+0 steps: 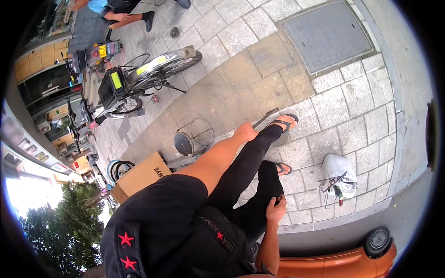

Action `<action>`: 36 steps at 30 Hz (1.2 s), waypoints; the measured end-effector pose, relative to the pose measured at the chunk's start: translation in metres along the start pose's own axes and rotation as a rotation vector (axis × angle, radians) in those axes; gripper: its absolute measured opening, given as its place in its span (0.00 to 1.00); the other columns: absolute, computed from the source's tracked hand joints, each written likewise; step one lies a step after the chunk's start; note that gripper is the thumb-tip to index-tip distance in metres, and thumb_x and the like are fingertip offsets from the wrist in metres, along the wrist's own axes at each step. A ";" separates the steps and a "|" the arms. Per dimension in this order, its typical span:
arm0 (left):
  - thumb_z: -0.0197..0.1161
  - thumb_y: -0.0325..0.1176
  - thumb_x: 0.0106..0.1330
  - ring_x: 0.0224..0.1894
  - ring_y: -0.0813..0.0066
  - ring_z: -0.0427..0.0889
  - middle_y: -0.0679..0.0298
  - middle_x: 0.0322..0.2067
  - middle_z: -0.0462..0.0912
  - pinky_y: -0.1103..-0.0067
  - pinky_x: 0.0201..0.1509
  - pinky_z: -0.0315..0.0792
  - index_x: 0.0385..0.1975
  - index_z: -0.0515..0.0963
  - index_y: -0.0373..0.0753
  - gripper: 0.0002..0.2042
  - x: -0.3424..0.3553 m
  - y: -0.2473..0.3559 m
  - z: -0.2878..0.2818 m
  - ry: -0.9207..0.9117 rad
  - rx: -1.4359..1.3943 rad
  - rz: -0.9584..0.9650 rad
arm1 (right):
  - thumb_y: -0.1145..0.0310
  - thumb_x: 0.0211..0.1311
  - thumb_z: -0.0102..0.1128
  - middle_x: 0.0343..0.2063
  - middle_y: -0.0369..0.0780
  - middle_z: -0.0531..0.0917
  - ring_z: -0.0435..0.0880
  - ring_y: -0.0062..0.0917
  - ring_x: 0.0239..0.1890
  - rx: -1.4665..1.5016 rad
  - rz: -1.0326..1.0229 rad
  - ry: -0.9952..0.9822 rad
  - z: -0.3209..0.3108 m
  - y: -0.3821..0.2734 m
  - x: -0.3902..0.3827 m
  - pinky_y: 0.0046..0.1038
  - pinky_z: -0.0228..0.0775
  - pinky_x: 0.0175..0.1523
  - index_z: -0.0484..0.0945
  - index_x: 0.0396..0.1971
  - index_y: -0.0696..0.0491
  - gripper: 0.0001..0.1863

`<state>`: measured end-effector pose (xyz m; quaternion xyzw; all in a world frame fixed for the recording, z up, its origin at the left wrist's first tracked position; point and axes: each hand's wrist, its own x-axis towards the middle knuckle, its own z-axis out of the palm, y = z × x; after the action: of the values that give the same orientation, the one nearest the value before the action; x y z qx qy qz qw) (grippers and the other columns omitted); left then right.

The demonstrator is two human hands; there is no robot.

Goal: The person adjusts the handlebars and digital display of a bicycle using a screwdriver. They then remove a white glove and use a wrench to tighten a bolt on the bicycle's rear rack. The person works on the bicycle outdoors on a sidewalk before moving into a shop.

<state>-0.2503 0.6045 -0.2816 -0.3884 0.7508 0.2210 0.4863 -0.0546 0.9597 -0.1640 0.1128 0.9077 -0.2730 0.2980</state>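
Observation:
My left arm reaches down past my left leg. My left hand [245, 132] is closed round one end of a thin, dark, bar-like tool [266, 118]; its exact kind is not clear. The tool's free end points toward my left foot in a black flip-flop [284, 122], low over the paving. My right hand [276, 209] rests on my right knee, fingers apart on the black trousers [268, 183], holding nothing. Left of my left hand are a round dark disc [183, 144] and a wire ring [202, 132], partly hidden by my forearm.
A cardboard box [143, 177] stands at left, bicycles [125, 85] beyond it. A white bag [338, 169] with thin rods and a bottle lies right of my feet. An orange car [338, 265] is at lower right, a metal cover [327, 37] far right. Another person [127, 14] is upper left.

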 end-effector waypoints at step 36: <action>0.60 0.47 0.68 0.26 0.48 0.80 0.56 0.22 0.76 0.56 0.35 0.74 0.34 0.76 0.42 0.14 -0.349 -0.607 0.426 0.467 -0.371 0.610 | 0.51 0.66 0.54 0.54 0.55 0.84 0.82 0.50 0.59 -0.797 -0.437 -0.471 -0.019 -0.225 -0.080 0.44 0.73 0.66 0.85 0.51 0.54 0.25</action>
<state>0.5506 0.6705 -0.1220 -0.2688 0.8689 0.3923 0.1374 -0.0825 0.7809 -0.0062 -0.2667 0.8520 0.0203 0.4501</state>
